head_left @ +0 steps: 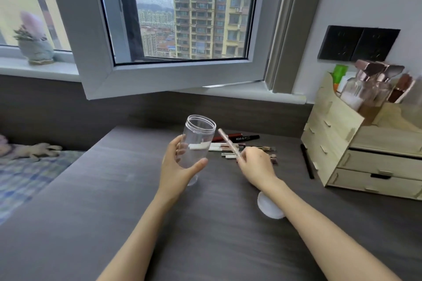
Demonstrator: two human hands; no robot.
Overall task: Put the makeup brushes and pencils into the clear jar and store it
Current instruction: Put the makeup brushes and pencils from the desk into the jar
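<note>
Now, the lines as I held things at that moment:

Jar: my left hand [177, 162] was wrapped round the tall clear plastic jar with an open threaded mouth [198, 141], thumb in front and fingers behind, lifted off the grey wood-grain desk [114, 189] and tipped toward my other hand.
Jar handling: it looked light and stiff but smooth-walled, so I judged it could slip; a grip round the middle, as I had it, seemed safest.
Brush in hand: my right hand [257, 165] was pinched shut on the lower end of a slim rose-gold makeup brush handle [228, 143], its far end raised near the jar's mouth, not yet inside.
Brush handling: thin, rigid, nearly weightless by my reckoning; I would keep clear of the soft bristle end, though I could not tell which end was which.
Rest of the pile: the white-and-pink brushes and dark pencils [230, 147] lay together on the desk just behind my right hand, apart from the jar.
Stray pencil: a thin black pencil [307, 162] lay beside the pale plywood drawer organiser [356, 143].
Lid: a round white lid [267, 206] lay on the desk, partly hidden under my right wrist.
Contents: the jar looked empty.
</note>
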